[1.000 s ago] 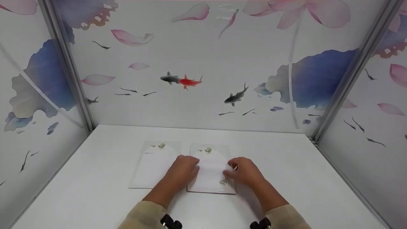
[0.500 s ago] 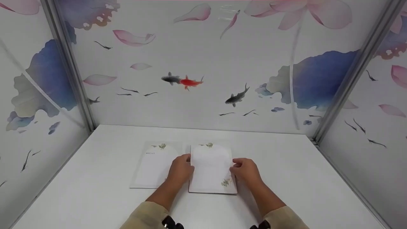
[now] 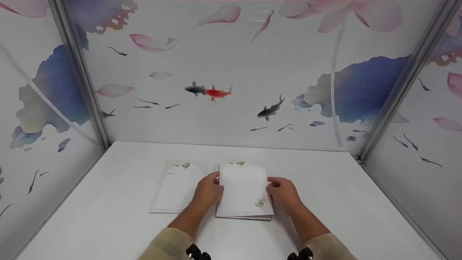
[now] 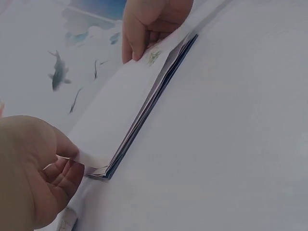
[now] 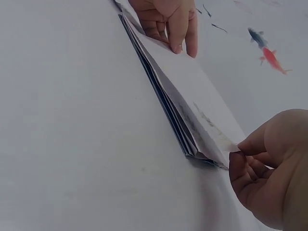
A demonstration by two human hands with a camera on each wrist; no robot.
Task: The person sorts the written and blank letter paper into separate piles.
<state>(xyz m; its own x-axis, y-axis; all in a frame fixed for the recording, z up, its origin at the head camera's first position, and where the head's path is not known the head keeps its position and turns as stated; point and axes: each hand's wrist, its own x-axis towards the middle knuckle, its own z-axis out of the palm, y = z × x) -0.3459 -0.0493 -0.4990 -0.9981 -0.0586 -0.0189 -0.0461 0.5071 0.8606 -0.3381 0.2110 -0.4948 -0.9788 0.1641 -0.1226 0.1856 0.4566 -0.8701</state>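
Note:
A white sheet of paper [image 3: 242, 189], printed with small plants at its top and lower right, lies askew over a thin stack of folded paper [image 3: 265, 218]. My left hand [image 3: 208, 190] pinches the sheet's left edge between thumb and fingers. On the opposite side, my right hand [image 3: 284, 191] pinches the right edge. Both wrist views show the top sheet raised off the stack along its near edge, leaving a narrow gap. Below it, several layers with dark blue edges [image 5: 166, 103] show. The fingertips under the sheet are partly hidden.
Another printed white sheet [image 3: 171, 198] lies flat to the left, partly covered by my left forearm. The white table [image 3: 325, 187] is closed in by panels [image 3: 231, 126] painted with fish and petals, joined at metal posts [image 3: 77, 72].
My hands have moved outward to the side edges of the top sheet. That sheet has been lifted, and its near edge now stands apart from the stack, shifted slightly right.

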